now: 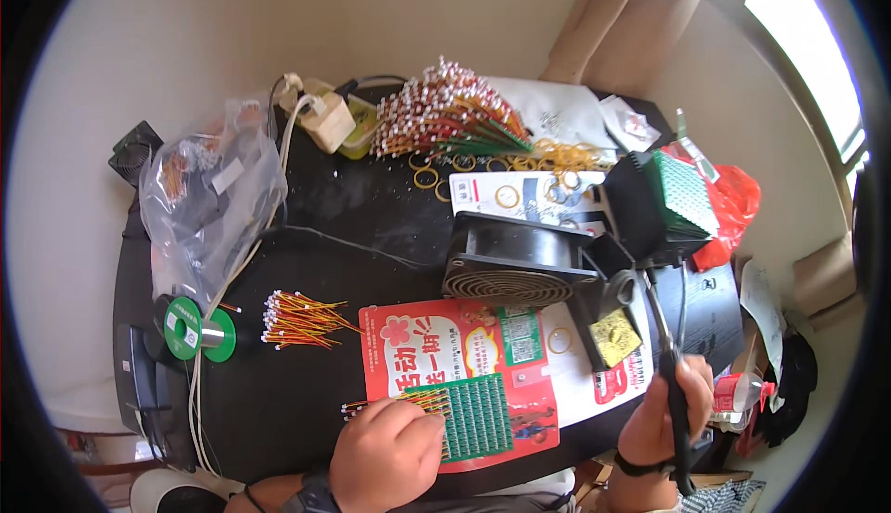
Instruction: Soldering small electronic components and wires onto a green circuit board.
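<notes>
My right hand (665, 413) is wrapped round the black handle of a soldering iron (661, 316), whose metal end points up at the iron stand (624, 288). Below the stand sits a yellow sponge (614, 337). My left hand (388, 455) is closed at the left edge of a green circuit board panel (483, 413), and what its fingers pinch is hidden. Red and yellow wires (422, 400) lie across that panel edge, by the knuckles. Under the panel is a red printed sheet (390, 339). A small bunch of wires with white ends (304, 318) lies farther left.
A black fan (515, 258) stands mid-table. Behind it are a large heap of wires (445, 109) and rubber bands (566, 156). A solder spool (184, 327) and plastic bag (209, 225) are left. Green boards (685, 193) stack in a black holder at right, near a bottle (738, 392).
</notes>
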Demonstrator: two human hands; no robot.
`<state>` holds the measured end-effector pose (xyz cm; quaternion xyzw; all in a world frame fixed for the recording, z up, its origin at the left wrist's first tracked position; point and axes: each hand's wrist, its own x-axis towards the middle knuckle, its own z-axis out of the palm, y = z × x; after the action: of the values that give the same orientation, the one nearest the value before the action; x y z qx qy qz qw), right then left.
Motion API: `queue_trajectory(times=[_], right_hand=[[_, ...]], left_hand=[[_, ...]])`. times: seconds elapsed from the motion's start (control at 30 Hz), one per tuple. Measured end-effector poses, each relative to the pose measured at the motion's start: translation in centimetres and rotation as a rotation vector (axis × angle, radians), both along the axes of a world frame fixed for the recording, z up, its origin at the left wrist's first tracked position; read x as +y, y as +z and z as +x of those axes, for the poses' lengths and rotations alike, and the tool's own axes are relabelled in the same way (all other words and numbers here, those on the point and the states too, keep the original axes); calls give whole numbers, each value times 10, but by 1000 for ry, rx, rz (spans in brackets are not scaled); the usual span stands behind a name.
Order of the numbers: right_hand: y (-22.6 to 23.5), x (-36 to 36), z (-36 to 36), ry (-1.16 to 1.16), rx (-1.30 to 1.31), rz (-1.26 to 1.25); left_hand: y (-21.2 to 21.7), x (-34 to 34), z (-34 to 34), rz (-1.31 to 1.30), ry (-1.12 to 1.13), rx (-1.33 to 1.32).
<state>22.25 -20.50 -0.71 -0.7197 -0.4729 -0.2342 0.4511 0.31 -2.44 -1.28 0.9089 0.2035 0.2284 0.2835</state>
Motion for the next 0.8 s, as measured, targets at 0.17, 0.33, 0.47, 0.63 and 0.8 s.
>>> queue_trajectory(times=[0.17,0.33,0.47,0.63,0.8], right_hand=[[8,3,10,-90,-216,-61],[1,9,3,-2,-6,-153],[2,13,2,-25,-113,-51],[0,11,1,-52,-114,-10],[11,-7,-20,-68,364,118]], left_hand=[[6,17,-3,-9,129,-201],[3,29,-3,-124,264,-319],[1,33,-2,-153,289,-358],[-5,32,-5,-168,281,-399],[-5,31,-6,-185,255,-423]])
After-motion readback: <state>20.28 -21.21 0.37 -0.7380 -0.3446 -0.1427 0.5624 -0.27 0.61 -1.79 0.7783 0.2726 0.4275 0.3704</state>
